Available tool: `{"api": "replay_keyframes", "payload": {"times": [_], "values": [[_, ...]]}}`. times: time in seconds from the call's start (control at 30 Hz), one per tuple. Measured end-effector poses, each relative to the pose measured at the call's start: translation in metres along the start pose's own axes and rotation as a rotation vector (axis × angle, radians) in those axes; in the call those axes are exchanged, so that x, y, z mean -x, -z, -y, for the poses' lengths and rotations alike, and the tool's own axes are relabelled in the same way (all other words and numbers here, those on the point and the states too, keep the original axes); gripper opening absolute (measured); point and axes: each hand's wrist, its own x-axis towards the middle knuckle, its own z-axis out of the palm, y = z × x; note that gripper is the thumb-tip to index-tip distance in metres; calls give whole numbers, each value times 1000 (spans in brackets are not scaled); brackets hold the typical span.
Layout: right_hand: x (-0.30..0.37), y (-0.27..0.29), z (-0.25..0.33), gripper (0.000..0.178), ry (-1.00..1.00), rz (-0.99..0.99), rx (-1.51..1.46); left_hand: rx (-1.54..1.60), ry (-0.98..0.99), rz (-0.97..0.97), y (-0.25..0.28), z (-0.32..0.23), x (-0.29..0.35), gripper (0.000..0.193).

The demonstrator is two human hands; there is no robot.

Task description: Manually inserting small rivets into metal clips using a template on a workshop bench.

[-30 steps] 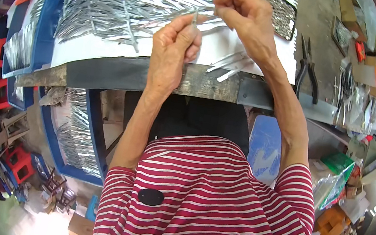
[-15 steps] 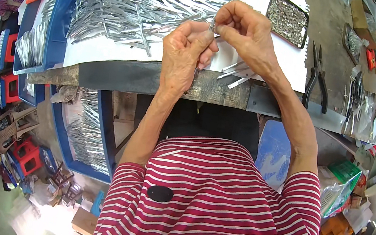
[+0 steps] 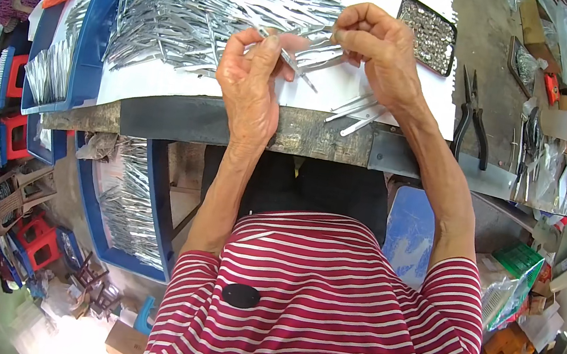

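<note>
My left hand (image 3: 248, 92) is closed in a pinch round a slim metal strip (image 3: 299, 73). The strip slants down to the right past my fingers, over white paper (image 3: 280, 95). Farther right and slightly higher, my right hand (image 3: 387, 57) has thumb and forefinger pressed together; anything between them is too small to make out. A big heap of similar silvery strips (image 3: 190, 19) covers the paper to the left and beyond my left hand. Several loose strips (image 3: 357, 124) lie by the table edge below my right hand. Small shiny metal pieces (image 3: 426, 38) fill a dark shallow tray beyond it.
Black-handled pliers (image 3: 480, 132) lie right of the paper, with tools, plastic bags and an orange-capped container (image 3: 566, 126) farther right. A blue bin (image 3: 92, 41) of strips stands at the left. Another blue bin (image 3: 134, 261) sits below the table's front edge (image 3: 197, 120).
My hands, close together earlier, have drawn apart. The left has moved left with the metal strip, which now tilts down to the right. My right hand has shifted slightly right.
</note>
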Motion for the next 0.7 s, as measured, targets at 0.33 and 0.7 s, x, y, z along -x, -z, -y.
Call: {"api": "replay_keyframes", "payload": {"times": [0.33, 0.7], "values": [[-2, 0, -3, 11, -186, -45, -276, -7, -19, 20, -1, 5, 7, 12], [-4, 6, 4, 9, 83, -99, 105, -489, 163, 203, -17, 9, 19, 8]]}}
